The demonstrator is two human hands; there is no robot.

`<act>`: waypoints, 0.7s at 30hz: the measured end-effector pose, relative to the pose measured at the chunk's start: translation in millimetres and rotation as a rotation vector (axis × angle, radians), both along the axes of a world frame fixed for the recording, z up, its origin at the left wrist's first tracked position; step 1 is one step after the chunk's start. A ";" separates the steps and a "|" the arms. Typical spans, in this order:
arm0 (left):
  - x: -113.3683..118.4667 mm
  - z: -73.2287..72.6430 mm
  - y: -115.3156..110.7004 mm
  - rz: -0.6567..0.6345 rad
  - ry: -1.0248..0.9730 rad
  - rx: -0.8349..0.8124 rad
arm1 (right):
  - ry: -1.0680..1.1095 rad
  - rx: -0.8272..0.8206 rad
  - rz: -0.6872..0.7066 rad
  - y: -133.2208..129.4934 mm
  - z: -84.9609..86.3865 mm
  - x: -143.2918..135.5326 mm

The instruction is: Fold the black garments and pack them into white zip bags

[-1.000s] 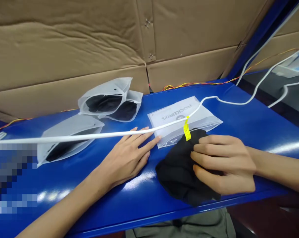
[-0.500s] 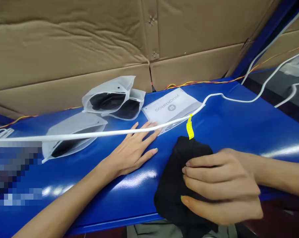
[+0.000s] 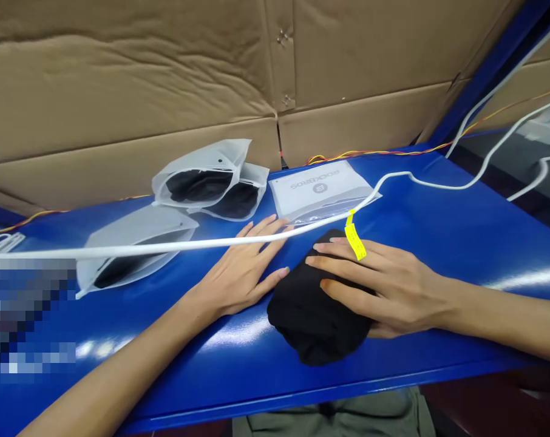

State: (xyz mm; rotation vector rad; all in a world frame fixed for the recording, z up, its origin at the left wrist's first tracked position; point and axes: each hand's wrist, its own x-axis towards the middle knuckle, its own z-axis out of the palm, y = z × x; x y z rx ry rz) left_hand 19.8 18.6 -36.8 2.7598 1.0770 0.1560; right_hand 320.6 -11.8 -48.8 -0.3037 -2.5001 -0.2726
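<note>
My left hand [image 3: 243, 270] lies flat on the blue table with its fingers spread, its fingertips by the near edge of a flat white pouch [image 3: 323, 188] printed ROCKBROS. To its right, near the table's front edge, is a folded black fabric item [image 3: 318, 321]; its exact kind is not clear. My right hand [image 3: 384, 285] grips this item from the right, fingers across its top and thumb mostly hidden. A yellow tag [image 3: 356, 241] hangs from the white cable [image 3: 188, 244] just above my right fingers.
Three frosted pouches with dark contents stand at the back left: one pouch [image 3: 202, 176], a second [image 3: 238, 197] behind it, and a third [image 3: 136, 249] nearer. Cardboard [image 3: 120, 91] walls the back. The white cable spans the view above the table [image 3: 439, 243]. Thin coloured wires [image 3: 370, 153] run behind.
My right hand has brought the black fabric item from the table's front edge up and left onto the tabletop. The printed pouch has shifted and turned slightly. My left hand has barely moved.
</note>
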 end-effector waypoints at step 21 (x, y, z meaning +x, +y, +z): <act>-5.9 -11.9 9.1 0.281 -0.091 0.089 | 0.014 -0.220 -0.213 9.7 11.4 4.6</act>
